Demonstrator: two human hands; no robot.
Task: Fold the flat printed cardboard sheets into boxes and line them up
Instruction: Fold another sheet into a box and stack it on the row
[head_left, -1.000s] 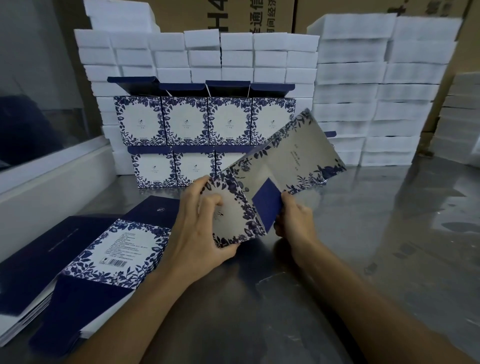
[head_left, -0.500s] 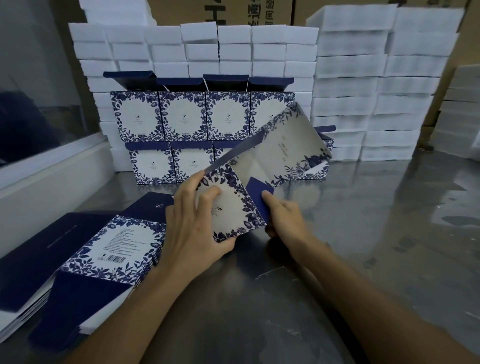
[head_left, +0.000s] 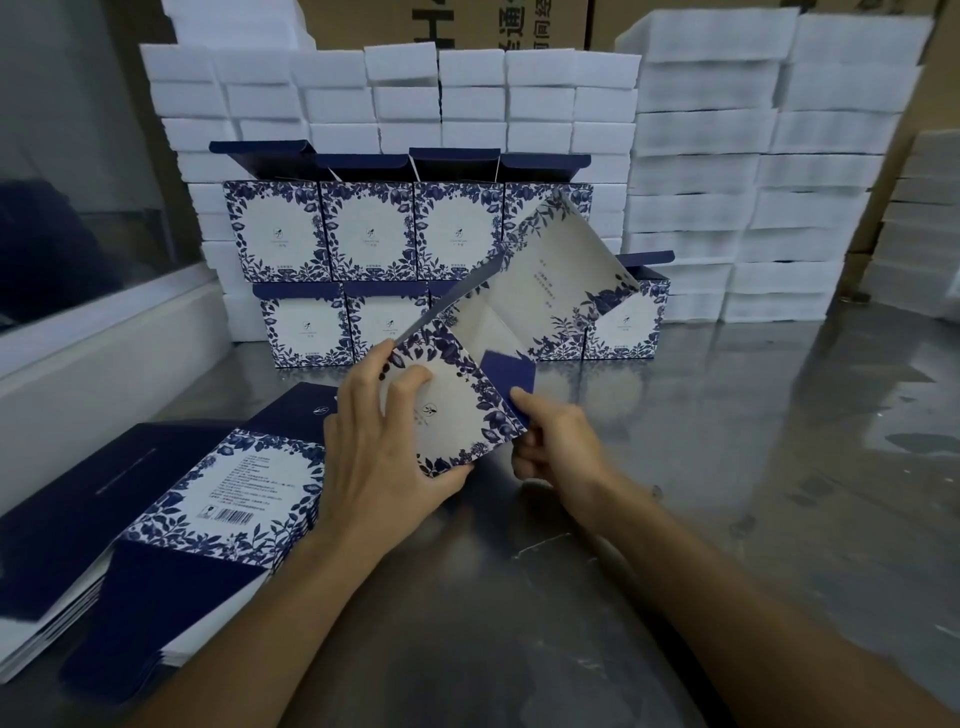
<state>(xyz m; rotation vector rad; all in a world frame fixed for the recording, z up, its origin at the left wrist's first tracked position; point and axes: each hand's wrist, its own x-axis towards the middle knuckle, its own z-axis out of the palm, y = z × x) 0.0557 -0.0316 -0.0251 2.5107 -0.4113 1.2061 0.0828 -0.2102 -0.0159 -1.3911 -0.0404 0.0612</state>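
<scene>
Left hand (head_left: 379, 457) grips the half-folded sheet (head_left: 519, 322), fingers curled round one panel. Right hand (head_left: 558, 447) pinches its blue flap (head_left: 511, 371).

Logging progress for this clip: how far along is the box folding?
Done: folded boxes lined up in two tiers at the back. In hand: left hand and right hand hold a half-opened sheet. Left: a stack of flat sheets.

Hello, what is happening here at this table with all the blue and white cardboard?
A person is folding a printed cardboard sheet into a box above the metal table. The left hand grips its front panel; the right hand pinches the lower edge by a navy flap. Finished boxes stand in two rows behind, and flat sheets wait at the left.
</scene>
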